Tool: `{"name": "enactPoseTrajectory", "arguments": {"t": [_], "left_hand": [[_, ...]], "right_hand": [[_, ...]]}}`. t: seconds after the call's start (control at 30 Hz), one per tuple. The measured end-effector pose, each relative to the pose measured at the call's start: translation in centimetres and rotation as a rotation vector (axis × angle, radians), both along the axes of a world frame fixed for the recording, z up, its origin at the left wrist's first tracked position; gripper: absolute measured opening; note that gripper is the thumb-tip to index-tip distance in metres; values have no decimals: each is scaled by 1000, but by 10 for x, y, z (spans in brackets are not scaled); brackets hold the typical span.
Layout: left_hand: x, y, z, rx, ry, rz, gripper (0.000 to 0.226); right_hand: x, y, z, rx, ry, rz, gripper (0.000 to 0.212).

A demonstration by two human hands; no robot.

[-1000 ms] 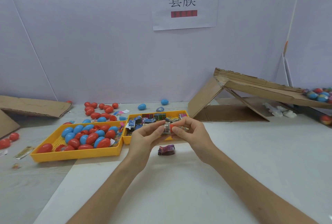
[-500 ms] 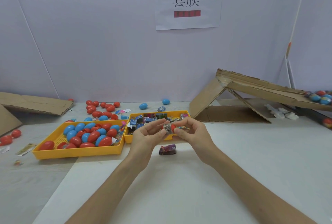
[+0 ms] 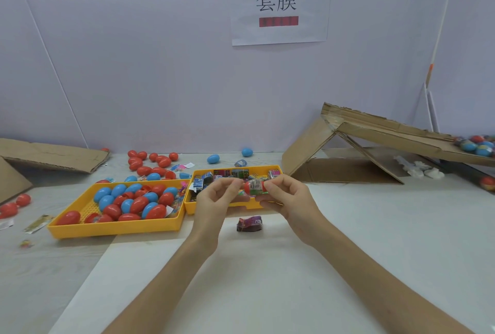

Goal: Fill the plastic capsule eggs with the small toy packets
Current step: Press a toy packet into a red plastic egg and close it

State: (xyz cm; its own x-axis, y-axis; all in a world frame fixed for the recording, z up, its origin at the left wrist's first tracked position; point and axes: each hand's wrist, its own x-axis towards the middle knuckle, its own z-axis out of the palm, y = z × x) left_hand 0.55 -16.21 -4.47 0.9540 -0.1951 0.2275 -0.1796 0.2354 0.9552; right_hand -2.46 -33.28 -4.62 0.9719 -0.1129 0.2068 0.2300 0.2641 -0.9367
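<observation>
A red plastic capsule egg half (image 3: 250, 186) stuffed with a small printed toy packet (image 3: 257, 185) is pinched between the left hand (image 3: 214, 197) and right hand (image 3: 288, 197) above the yellow packet tray (image 3: 214, 209), while many unfilled eggs (image 3: 134, 201) are judged left.

table (image 3: 348, 240) — white | on it: two yellow trays (image 3: 117, 227), loose eggs (image 3: 150, 160), purple packet (image 3: 249, 224), cardboard ramp (image 3: 375, 140)

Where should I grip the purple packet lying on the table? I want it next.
Pinch the purple packet across its short sides from above. It lies flat and alone on the white table, below both hands, so the fingers can straddle it freely.
</observation>
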Motion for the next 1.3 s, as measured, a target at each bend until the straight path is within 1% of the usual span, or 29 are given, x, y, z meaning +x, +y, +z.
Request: {"name": "enactPoseTrajectory", "arguments": {"t": [0.07, 0.1, 0.17, 0.23, 0.3, 0.33, 0.37, 0.43, 0.47, 0.5, 0.53, 0.57, 0.6, 0.67, 0.7, 0.8, 0.87, 0.93, 0.97, 1.0, 1.07, 1.13, 1.3], "left_hand": [[4, 2, -3, 106, -84, 105, 17], [7, 4, -5, 192, -149, 164, 15], [11, 5, -10, 423, -310, 263, 14], [12, 5, -15, 616, -423, 271, 12], [13, 4, -21, 740, -457, 173, 10], [13, 3, -23, 796, -450, 102, 6], [14, 3, -26, 860, -447, 30, 3], [16, 3, -29, 1024, -477, -85, 21], [17, 3, -31, 1089, -482, -129, 31], [18, 4, -31, 1117, -477, -166, 39], [19, 6, -30, 1109, -462, -197, 44], [20, 7, -30, 1078, -447, -223, 47], [22, 9, -30, 1046, -432, -234, 49], [24, 11, -27, 1011, -420, -217, 51], [25, 11, -26, 1000, -416, -201, 50], [22, 11, -24, 978, -389, -146, 50], [23, 12, -24, 949, -371, -137, 53], [24, 13, -23, 935, -370, -134, 55], [25, 13, -23, 939, -371, -133, 55], [25, 13, -22, 939, -370, -136, 55], [25, 13, -22, 929, -364, -151, 53], [25, 13, -21, 921, -358, -160, 50], [26, 15, -19, 911, -354, -169, 44]], "right_hand": [[1, -4, 2, 87, 42, -25, 14], [1, -6, 4, 129, 67, -31, 17], [5, -10, 4, 196, 123, -14, 20], [12, -11, 4, 224, 211, 27, 16], [26, -13, 16, 234, 292, 57, 18], [35, -17, 28, 274, 291, 54, 21], [44, -25, 43, 361, 253, 32, 22], [61, -46, 76, 603, 116, -79, 23], [67, -56, 88, 691, 75, -144, 26], [70, -62, 92, 708, 86, -179, 31], [68, -62, 90, 657, 134, -182, 36], [64, -60, 82, 545, 194, -183, 37], [60, -55, 71, 394, 236, -180, 33], [50, -42, 53, 85, 224, -165, 22], [42, -37, 46, -60, 190, -168, 22], [21, -28, 18, -490, 1, -156, 27], [11, -21, -2, -747, -122, -144, 25], [7, -16, -14, -969, -203, -94, 21], [6, -16, -18, -1034, -220, -60, 22], [5, -15, -20, -1057, -220, -19, 25], [3, -13, -24, -1056, -217, 39, 31], [3, -12, -27, -1038, -224, 41, 34], [5, -15, -28, -1010, -199, 6, 28]]}}
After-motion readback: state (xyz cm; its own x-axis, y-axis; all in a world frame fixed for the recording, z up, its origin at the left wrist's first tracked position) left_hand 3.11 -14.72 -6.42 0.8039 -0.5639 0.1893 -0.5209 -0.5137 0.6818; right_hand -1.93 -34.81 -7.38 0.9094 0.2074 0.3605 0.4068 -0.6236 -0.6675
